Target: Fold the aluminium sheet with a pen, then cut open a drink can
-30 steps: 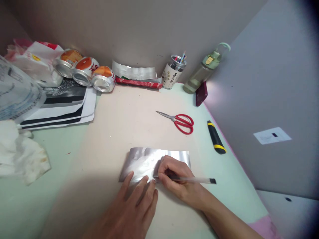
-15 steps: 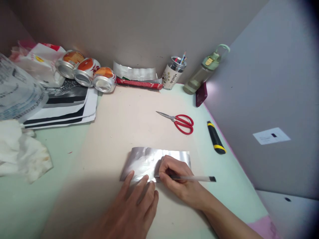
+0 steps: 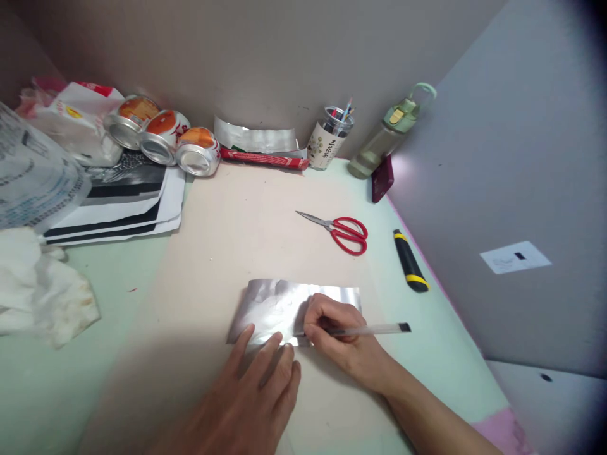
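A shiny silver metal sheet (image 3: pixel 272 306) lies flat on the pale mat, its left end bent slightly upward. My left hand (image 3: pixel 256 385) is spread, fingertips pressing on the sheet's near edge. In my right hand (image 3: pixel 339 332) a clear pen (image 3: pixel 379 328) with a black end is pinched, and the hand rests on the right part of the sheet. The pen's tip is hidden behind my fingers, close to the near edge. Beyond the sheet lie scissors (image 3: pixel 339 232) with red handles, their blades closed and pointing left.
A black and yellow utility knife (image 3: pixel 410 260) lies at right. Along the back stand a green water bottle (image 3: pixel 384 139), a pen cup (image 3: pixel 327 142), cut can strips (image 3: pixel 263 148) and three cans (image 3: pixel 198 151). Papers (image 3: pixel 165 196), a plastic bag (image 3: pixel 38 170) and a stained cloth (image 3: pixel 52 291) are at left.
The rear end of the pen has tilted slightly upward in my right hand, which has shifted a little. My left hand stays in place on the sheet.
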Demonstrator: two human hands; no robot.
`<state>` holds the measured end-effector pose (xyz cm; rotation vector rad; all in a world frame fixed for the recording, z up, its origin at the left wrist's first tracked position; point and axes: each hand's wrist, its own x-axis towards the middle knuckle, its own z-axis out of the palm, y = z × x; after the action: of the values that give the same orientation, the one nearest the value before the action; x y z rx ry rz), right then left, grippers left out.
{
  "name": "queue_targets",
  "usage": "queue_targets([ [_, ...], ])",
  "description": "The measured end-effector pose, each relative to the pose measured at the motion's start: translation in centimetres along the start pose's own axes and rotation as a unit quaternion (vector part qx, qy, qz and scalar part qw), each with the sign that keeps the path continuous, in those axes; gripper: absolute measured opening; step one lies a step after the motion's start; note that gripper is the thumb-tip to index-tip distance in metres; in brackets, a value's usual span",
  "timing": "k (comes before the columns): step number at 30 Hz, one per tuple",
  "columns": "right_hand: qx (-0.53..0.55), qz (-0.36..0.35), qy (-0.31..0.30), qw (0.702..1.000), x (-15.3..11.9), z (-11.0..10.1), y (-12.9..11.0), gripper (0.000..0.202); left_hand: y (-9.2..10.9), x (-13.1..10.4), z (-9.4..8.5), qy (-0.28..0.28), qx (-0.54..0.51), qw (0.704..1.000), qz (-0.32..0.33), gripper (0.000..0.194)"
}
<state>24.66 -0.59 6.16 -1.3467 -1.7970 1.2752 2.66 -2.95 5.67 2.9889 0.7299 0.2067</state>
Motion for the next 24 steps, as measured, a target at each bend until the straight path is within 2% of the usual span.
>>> queue_targets([
  [4, 0.000, -0.001, 0.010, 1.000, 0.09, 0.18, 0.07, 0.019, -0.05, -0.19, 0.01, -0.005, -0.003, 1.000, -0.007, 0.038],
  [12, -0.027, -0.007, 0.012, 1.000, -0.06, 0.46, -0.01, 0.018, 0.03, -0.59, -0.07, -0.054, -0.034, 0.998, -0.001, 0.039],
  [24, -0.033, -0.016, -0.001, 0.999, -0.06, 0.37, -0.10, 0.018, -0.06, -0.50, 0.01, -0.077, -0.057, 0.995, -0.004, 0.043],
])
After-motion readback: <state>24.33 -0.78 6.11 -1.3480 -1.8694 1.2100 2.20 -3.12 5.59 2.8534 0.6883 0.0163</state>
